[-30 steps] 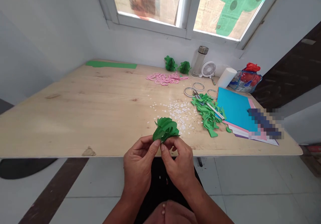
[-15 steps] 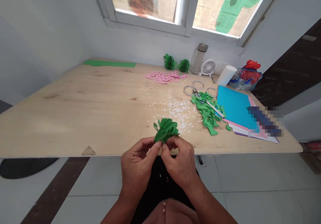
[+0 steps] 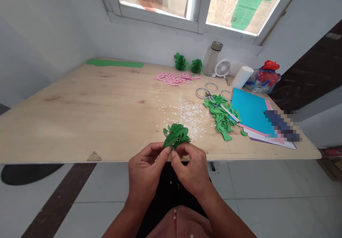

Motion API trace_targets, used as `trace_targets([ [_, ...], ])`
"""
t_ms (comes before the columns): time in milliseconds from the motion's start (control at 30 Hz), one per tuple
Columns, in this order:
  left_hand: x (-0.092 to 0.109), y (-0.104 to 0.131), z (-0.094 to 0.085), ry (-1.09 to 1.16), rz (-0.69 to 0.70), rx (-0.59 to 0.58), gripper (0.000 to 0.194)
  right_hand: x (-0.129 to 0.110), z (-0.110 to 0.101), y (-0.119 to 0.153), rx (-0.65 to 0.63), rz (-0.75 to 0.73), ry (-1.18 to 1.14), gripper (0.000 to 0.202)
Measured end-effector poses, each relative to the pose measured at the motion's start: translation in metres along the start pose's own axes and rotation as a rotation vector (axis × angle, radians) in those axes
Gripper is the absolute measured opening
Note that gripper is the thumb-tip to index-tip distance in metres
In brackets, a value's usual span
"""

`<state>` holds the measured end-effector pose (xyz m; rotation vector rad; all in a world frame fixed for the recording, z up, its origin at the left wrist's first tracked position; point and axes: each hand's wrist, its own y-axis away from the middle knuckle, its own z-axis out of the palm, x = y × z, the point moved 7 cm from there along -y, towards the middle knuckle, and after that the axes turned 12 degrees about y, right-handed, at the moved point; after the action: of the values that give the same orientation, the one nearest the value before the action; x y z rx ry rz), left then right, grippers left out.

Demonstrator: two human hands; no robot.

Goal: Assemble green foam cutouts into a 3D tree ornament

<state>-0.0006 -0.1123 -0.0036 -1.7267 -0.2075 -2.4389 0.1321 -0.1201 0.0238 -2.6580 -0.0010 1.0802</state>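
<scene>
- Far left, a green paper strip (image 3: pixel 114 63) lies flat along the back edge of the wooden table (image 3: pixel 107 124).
- The left hand (image 3: pixel 145 170) pinches the lower left of the layered green paper piece (image 3: pixel 176 135), its thumb in front and its fingers curled behind.
- That piece is between both hands, just above the table's near edge, its leaves fanned upward.
- Farther back, pink paper cutouts (image 3: pixel 175 78) lie in a loose heap, in front of 2 green paper ornaments (image 3: pixel 180 62) by the wall.
- The right hand (image 3: pixel 191 165) pinches the piece's lower right, its thumb tip close beside the left thumb.
- Beyond the hands, small white bits (image 3: pixel 191 113) are scattered.
- Next come 3 rings (image 3: pixel 211 86), an upright bottle (image 3: pixel 213 60) and a white fan (image 3: pixel 222 68).
- Green scraps (image 3: pixel 223 119) lie beneath a white pen (image 3: pixel 229 113).
- A white roll (image 3: pixel 242 77) leans behind a blue sheet (image 3: pixel 252 110), which overlaps pink, white and purple sheets.
- At the back right is a clear bag (image 3: pixel 263 81) with red contents.
</scene>
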Motion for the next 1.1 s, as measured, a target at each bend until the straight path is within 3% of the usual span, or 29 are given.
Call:
trace_targets([
  [267, -0.001, 0.0, 0.0, 0.032, 0.004, 0.002, 0.009, -0.003, -0.001, 0.001, 0.046, -0.07, 0.077, 0.014],
  [533, -0.006, -0.001, 0.0, 0.157, -0.013, 0.062, 0.012, -0.017, -0.009, 0.01, 0.229, -0.252, 0.144, 0.008],
  [933, -0.001, 0.002, -0.001, 0.108, -0.013, 0.031, 0.012, -0.01, -0.004, 0.002, 0.05, -0.144, 0.013, 0.012],
  [1100, 0.001, 0.002, 0.0, 0.125, -0.013, 0.039, 0.012, -0.013, -0.007, 0.004, 0.098, -0.184, 0.058, 0.011],
])
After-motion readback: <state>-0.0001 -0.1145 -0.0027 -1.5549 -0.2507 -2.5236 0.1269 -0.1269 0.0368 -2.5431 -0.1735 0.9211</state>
